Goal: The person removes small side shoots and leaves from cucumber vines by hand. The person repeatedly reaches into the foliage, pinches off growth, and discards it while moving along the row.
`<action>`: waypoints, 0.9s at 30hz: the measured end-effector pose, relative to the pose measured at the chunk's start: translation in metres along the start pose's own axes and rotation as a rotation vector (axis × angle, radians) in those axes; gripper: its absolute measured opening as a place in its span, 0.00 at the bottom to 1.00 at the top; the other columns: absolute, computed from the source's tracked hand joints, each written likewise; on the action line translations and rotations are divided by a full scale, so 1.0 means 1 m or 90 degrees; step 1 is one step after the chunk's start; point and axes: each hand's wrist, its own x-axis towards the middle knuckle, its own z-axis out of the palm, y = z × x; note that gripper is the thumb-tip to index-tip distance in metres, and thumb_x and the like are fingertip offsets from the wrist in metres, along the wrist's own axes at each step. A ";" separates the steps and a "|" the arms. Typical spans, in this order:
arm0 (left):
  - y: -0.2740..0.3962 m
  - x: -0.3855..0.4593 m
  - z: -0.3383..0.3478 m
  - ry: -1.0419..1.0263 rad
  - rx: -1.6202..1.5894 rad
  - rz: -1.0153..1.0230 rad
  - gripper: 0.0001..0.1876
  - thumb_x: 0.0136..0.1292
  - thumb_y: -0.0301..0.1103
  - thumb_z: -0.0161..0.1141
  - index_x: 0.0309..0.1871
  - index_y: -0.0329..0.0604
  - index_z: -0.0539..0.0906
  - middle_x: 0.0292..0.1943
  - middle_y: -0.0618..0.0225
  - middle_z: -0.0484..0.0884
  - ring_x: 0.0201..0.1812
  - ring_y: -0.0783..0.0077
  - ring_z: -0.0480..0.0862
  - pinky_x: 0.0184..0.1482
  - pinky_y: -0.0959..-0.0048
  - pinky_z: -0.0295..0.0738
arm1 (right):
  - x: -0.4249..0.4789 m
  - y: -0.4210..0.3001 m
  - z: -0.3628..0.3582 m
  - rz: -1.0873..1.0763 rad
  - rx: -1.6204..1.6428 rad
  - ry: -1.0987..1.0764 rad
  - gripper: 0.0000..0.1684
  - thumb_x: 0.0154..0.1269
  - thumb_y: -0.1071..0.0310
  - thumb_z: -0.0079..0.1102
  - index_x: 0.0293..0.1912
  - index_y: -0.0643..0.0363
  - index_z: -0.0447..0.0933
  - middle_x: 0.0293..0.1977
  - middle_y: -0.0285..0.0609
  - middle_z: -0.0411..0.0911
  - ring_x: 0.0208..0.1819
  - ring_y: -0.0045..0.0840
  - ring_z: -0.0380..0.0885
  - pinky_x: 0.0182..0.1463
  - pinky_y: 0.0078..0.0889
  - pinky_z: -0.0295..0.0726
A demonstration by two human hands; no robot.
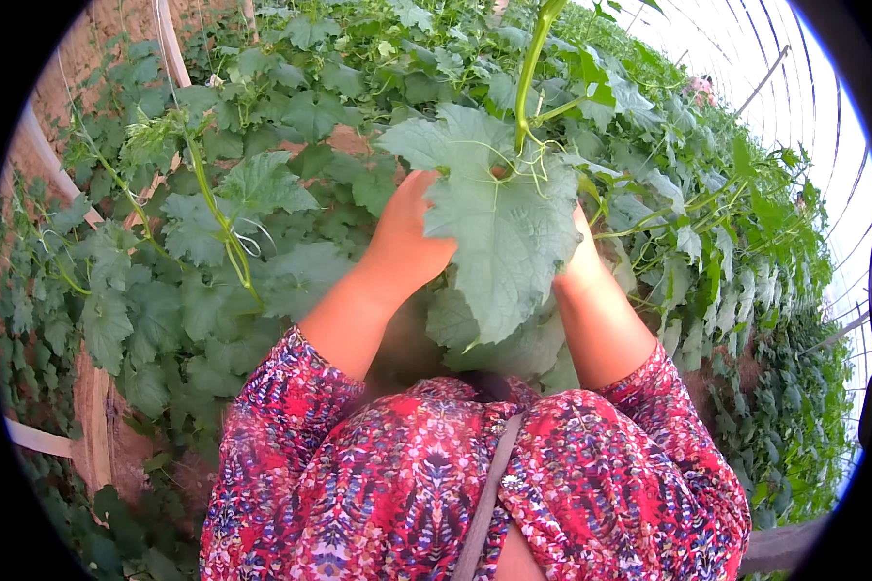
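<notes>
A large lobed leaf point(509, 232) of a tendrilled gourd-type vine hangs in front of both my hands. Its thick green stem point(534, 65) comes down from the top of the view, with curly tendrils point(541, 163) where it meets the leaf. My left hand point(414, 221) reaches up at the leaf's left edge, its fingers mostly behind the blade. On the other side, my right hand point(578, 243) is largely covered by the leaf's right edge. A bit of skin shows near the top of the leaf. What the fingers grip behind it is hidden.
Dense vines surround me. To the left, a stem point(214, 203) has a white tie point(251, 240) around it and a string above. Pale curved poles point(47, 156) stand farther left. A ribbed translucent greenhouse cover point(792, 87) arches on the right; a partly hidden person point(700, 88) is far back.
</notes>
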 end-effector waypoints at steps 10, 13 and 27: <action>0.041 0.026 0.005 -0.157 -0.043 -0.095 0.22 0.62 0.23 0.56 0.61 0.37 0.72 0.49 0.57 0.82 0.49 0.69 0.82 0.52 0.73 0.76 | -0.004 -0.009 0.007 -0.036 -0.237 0.232 0.14 0.72 0.60 0.52 0.49 0.58 0.76 0.35 0.31 0.75 0.32 0.15 0.70 0.38 0.22 0.73; 0.033 0.041 0.005 -0.215 -0.044 -0.064 0.23 0.62 0.25 0.57 0.62 0.36 0.72 0.50 0.58 0.82 0.50 0.70 0.81 0.52 0.72 0.75 | -0.002 -0.023 0.000 -0.048 -0.089 0.184 0.10 0.71 0.67 0.49 0.48 0.58 0.75 0.44 0.40 0.79 0.44 0.26 0.79 0.46 0.29 0.79; 0.028 0.019 0.015 -0.058 0.167 0.140 0.12 0.58 0.25 0.61 0.46 0.41 0.82 0.37 0.58 0.81 0.41 0.57 0.83 0.43 0.67 0.77 | -0.006 -0.085 0.040 -0.001 -0.349 0.360 0.22 0.70 0.48 0.52 0.44 0.56 0.83 0.44 0.36 0.78 0.45 0.21 0.72 0.52 0.22 0.65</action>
